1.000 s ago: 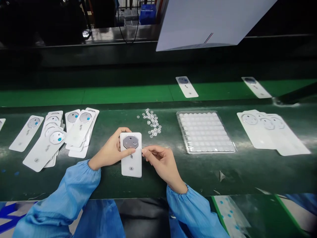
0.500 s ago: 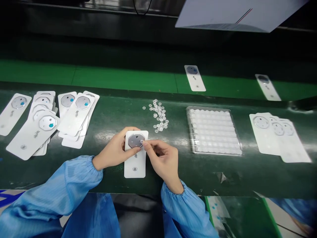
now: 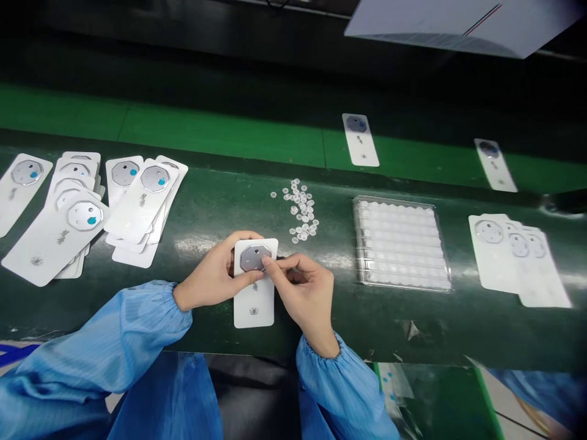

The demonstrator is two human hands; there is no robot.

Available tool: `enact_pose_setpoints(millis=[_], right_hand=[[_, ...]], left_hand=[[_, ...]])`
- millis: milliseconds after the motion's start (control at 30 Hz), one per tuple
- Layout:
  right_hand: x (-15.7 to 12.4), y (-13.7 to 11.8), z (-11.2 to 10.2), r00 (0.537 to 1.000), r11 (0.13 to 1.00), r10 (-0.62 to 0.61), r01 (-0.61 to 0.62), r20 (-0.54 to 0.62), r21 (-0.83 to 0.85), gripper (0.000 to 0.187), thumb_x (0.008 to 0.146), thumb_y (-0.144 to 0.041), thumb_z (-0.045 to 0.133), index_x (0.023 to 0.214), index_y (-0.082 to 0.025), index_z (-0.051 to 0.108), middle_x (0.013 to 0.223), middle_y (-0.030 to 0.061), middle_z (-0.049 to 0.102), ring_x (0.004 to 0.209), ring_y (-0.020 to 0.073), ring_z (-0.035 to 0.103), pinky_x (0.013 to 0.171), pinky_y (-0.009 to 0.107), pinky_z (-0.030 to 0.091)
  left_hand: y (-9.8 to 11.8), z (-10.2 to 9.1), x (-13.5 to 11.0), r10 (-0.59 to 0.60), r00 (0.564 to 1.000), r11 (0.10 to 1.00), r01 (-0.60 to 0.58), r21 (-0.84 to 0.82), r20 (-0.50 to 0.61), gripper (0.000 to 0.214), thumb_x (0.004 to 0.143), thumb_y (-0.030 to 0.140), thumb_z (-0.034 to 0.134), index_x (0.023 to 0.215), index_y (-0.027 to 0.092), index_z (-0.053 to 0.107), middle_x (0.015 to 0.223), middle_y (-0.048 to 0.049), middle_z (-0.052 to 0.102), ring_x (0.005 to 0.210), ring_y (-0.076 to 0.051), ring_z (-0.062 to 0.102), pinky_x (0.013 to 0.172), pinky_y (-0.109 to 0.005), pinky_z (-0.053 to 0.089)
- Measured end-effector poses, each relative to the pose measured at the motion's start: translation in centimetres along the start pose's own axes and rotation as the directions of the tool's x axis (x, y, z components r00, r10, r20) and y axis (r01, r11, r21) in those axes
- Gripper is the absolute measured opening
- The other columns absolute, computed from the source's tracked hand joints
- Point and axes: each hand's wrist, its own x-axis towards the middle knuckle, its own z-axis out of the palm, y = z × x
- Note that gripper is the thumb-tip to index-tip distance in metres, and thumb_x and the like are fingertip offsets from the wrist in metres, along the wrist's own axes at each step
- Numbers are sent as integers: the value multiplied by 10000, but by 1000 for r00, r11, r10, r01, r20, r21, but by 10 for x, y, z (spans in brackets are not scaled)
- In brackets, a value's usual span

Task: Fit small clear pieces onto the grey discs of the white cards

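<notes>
My left hand point(image 3: 224, 272) is closed on a white rectangular panel point(image 3: 254, 305) with rounded corners, its thumb across the front. Near the panel's top is a grey octagonal plate point(image 3: 254, 256) with small holes. My right hand point(image 3: 300, 284) is closed in a pinch, thumb and index fingertip against the plate's right side. The small clear disc between these fingertips is now hidden by them. Beyond the hands lies a loose scatter of small clear discs point(image 3: 303, 214) on the dark green bench point(image 3: 220, 201).
Overlapping panels with blue dots lie in stacks point(image 3: 142, 195) at left. A clear tray point(image 3: 403, 244) with rows of white round pieces is right of centre. More panels point(image 3: 493, 253) lie farther right. Two single panels point(image 3: 361, 140) rest on the green strip behind. A white board point(image 3: 458, 24) overhangs.
The view has shifted slightly. My right fingertips have closed in on the plate, and the small pale disc seen at them earlier is now covered. My left hand keeps its hold.
</notes>
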Motion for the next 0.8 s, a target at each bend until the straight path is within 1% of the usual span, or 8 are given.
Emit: enact_pose_setpoints(millis=[133, 233, 300, 400, 500, 633, 733, 800], right_hand=[[6, -2, -7, 978, 979, 101, -131, 184, 157, 327, 775, -377, 868, 1024, -197, 758, 924, 74, 790, 801, 223, 744, 552, 253, 561], [6, -1, -7, 963, 967, 116, -166, 245, 195, 306, 837, -424, 817, 1022, -180, 806, 935, 96, 805, 822, 268, 773, 666, 336, 628], [8, 0, -6, 962, 973, 81, -133, 260, 188, 305, 869, -457, 786, 1015, -192, 821, 932, 80, 808, 810, 267, 770, 682, 349, 630], [10, 5, -11, 920, 967, 34, -130, 390, 221, 385, 970, -531, 650, 1151, -223, 793, 1018, 64, 803, 868, 248, 761, 779, 376, 628], [6, 13, -24, 915, 929, 44, -185, 401, 320, 468, 1021, -582, 545, 1277, -234, 727, 1115, 86, 785, 935, 233, 755, 830, 382, 626], [-11, 26, -35, 979, 913, 6, -88, 202, 399, 357, 1031, -513, 572, 1138, -228, 759, 962, 74, 797, 793, 181, 741, 720, 303, 615], [-19, 32, -33, 976, 935, -71, -6, 206, 354, 364, 1044, -497, 551, 1064, -205, 769, 864, 65, 785, 754, 170, 724, 703, 283, 598], [-19, 32, -29, 969, 952, -101, 28, 226, 305, 393, 1045, -509, 537, 1059, -194, 772, 856, 67, 780, 763, 173, 721, 712, 283, 591]], left_hand=[[2, -2, -1, -2, 1000, 999, 3, -40, 14, 476, 872, 281, 772, 1284, 243, 536, 957, -22, 643, 763, -149, 652, 642, -228, 555], [4, -3, 2, -27, 1000, 997, 28, -73, 10, 428, 882, 312, 761, 1248, 220, 560, 888, -11, 645, 698, -134, 633, 607, -219, 537], [6, -1, 2, -49, 998, 998, 47, -45, -38, 371, 884, 348, 754, 1187, 187, 611, 861, -22, 666, 697, -143, 637, 593, -221, 527], [8, 3, 2, -72, 987, 994, 83, 72, -144, 341, 838, 358, 780, 1089, 147, 688, 895, -60, 720, 763, -184, 674, 620, -245, 541], [18, -12, 14, -80, 947, 977, 137, 164, -312, 380, 761, 326, 817, 1072, 140, 703, 925, -74, 746, 787, -216, 703, 631, -274, 561], [71, -75, 91, -8, 896, 944, 154, 292, -445, 546, 822, 331, 790, 1305, 169, 594, 1000, -59, 744, 797, -213, 720, 674, -321, 590], [132, -116, 166, 72, 847, 874, 200, 442, -526, 469, 930, 294, 694, 1331, 102, 544, 1030, -98, 725, 959, -256, 723, 829, -399, 585], [164, -122, 201, 132, 837, 808, 220, 546, -532, 523, 883, 272, 772, 1314, 79, 549, 1095, -161, 715, 1112, -347, 680, 916, -482, 557]])
